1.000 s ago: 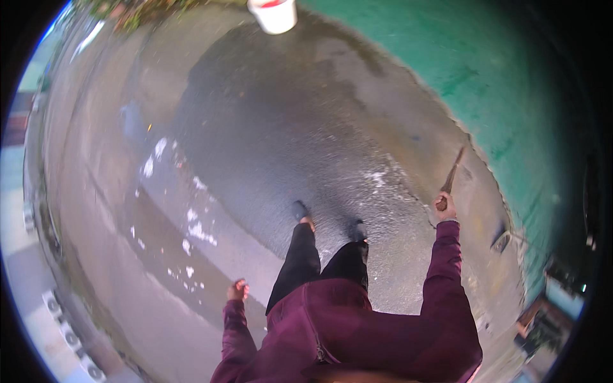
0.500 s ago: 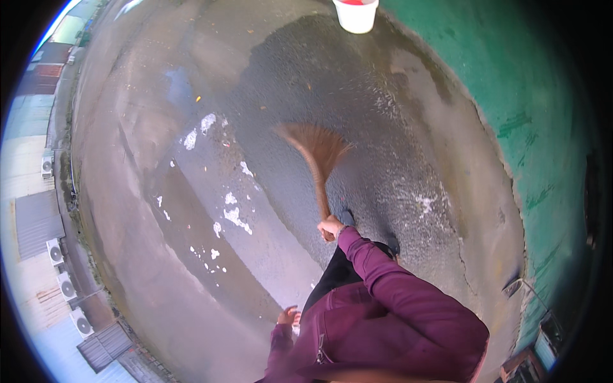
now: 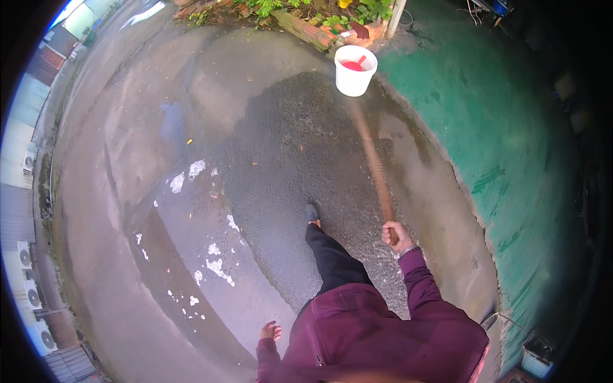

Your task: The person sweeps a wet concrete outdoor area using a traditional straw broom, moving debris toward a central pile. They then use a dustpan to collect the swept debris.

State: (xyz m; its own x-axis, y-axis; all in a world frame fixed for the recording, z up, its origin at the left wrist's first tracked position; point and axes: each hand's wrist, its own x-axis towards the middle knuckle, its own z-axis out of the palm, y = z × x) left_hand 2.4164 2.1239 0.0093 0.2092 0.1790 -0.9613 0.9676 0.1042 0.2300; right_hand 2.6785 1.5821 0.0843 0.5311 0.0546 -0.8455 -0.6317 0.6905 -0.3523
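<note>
My right hand point(image 3: 397, 237) is closed around the handle end of a brown straw broom point(image 3: 375, 163). The broom stretches away from me toward the green floor's edge, its far end smeared by motion just short of a white bucket point(image 3: 355, 82). Inside the bucket lies a red dipper point(image 3: 355, 64) with a short handle. Low by my left side hangs my left hand point(image 3: 271, 330), empty, its fingers loosely bent and apart. Under the broom the concrete point(image 3: 287, 147) is dark and wet.
White foam patches point(image 3: 217, 265) dot the ground at left. A brick-edged planting bed point(image 3: 300, 29) lies beyond the bucket. Green-painted floor point(image 3: 460, 115) runs along the right, with a crate point(image 3: 536, 364) at lower right. Air-conditioner units point(image 3: 33, 293) line the far-left wall.
My right hand has swung right with the broom, whose bristles now lie near the bucket. The view has shifted, bringing the bucket and planting bed further in.
</note>
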